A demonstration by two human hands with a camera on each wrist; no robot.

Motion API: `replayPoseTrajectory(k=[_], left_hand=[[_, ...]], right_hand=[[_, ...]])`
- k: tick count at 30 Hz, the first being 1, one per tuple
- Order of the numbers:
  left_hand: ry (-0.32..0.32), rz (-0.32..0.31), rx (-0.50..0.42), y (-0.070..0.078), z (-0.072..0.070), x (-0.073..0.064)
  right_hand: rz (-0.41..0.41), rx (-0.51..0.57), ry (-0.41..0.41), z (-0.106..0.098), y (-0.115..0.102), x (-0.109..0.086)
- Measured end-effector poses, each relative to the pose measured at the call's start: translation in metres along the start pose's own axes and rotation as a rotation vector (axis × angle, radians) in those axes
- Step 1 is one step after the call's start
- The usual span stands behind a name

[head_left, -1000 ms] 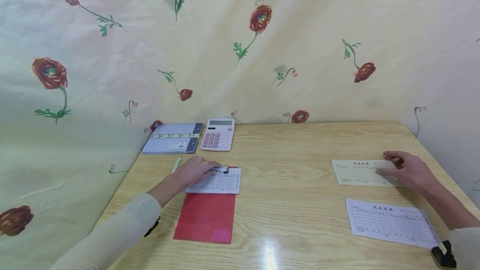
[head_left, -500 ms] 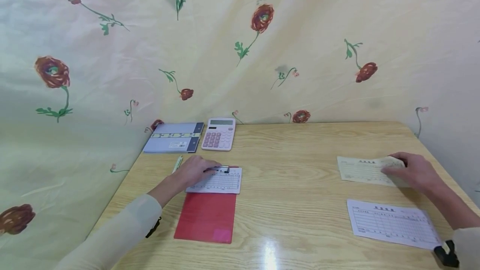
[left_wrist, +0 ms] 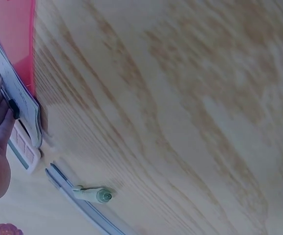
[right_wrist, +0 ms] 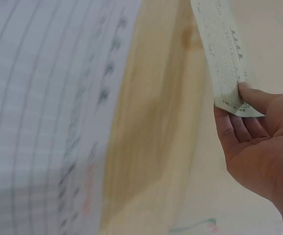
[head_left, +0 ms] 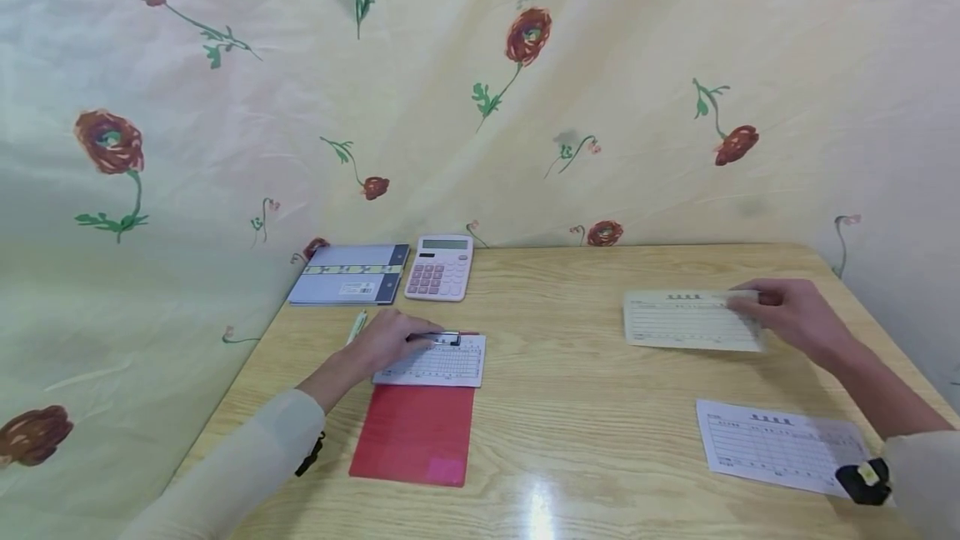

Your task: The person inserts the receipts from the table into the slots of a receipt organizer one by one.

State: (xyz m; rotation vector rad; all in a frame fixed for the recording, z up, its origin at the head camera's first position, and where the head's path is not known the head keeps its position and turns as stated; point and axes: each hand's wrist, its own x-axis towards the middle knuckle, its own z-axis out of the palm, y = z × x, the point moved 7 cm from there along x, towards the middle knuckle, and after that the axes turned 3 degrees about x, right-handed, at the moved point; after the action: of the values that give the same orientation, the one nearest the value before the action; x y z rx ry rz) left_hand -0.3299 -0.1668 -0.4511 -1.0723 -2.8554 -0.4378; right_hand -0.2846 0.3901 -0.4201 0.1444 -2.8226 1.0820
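Note:
At the top of a red clipboard point(head_left: 416, 440), my left hand point(head_left: 384, 342) pinches the metal clip point(head_left: 450, 338). Under that clip lie white printed forms point(head_left: 438, 369); the left wrist view shows them as a thick stack point(left_wrist: 21, 93). Over on the right, my right hand point(head_left: 798, 319) holds a pale yellow-green printed form point(head_left: 686, 323) by its right end, between thumb and fingers. That form is raised off the table, as the right wrist view also shows. A white printed form point(head_left: 780, 444) lies on the table below it, partly covered by the right wrist strap.
A notebook point(head_left: 348, 273) with a patterned band and a pink calculator point(head_left: 440, 267) lie at the back left of the wooden table point(head_left: 570, 407). Beside the left hand is a light green pen point(head_left: 357, 327). A flowered cloth point(head_left: 450, 90) hangs behind the table.
The right hand has gripped the yellow-green form, lifted it off the table and carried it left. My left hand stays at the clip.

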Motion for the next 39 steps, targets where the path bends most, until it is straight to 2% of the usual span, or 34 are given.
replayPoseTrajectory(k=[11,19,25,30,33,39], left_hand=[[0.006,0.008,-0.010,-0.001,0.001,0.001],[0.009,0.007,-0.014,0.000,0.001,0.002],[0.011,0.010,-0.007,0.000,0.000,0.001],[0.004,0.011,0.006,0.000,0.000,0.001],[-0.001,0.016,0.005,0.000,0.000,0.001],[-0.012,0.010,0.002,0.000,-0.001,0.000]], right_hand=[[-0.040,0.314,-0.221,0.064,-0.081,0.019],[-0.025,0.433,-0.329,0.110,-0.120,0.027],[-0.044,0.505,-0.408,0.143,-0.145,0.030],[-0.027,0.549,-0.439,0.172,-0.163,0.029],[0.019,0.558,-0.436,0.191,-0.174,0.027],[0.096,0.481,-0.396,0.225,-0.190,0.020]])
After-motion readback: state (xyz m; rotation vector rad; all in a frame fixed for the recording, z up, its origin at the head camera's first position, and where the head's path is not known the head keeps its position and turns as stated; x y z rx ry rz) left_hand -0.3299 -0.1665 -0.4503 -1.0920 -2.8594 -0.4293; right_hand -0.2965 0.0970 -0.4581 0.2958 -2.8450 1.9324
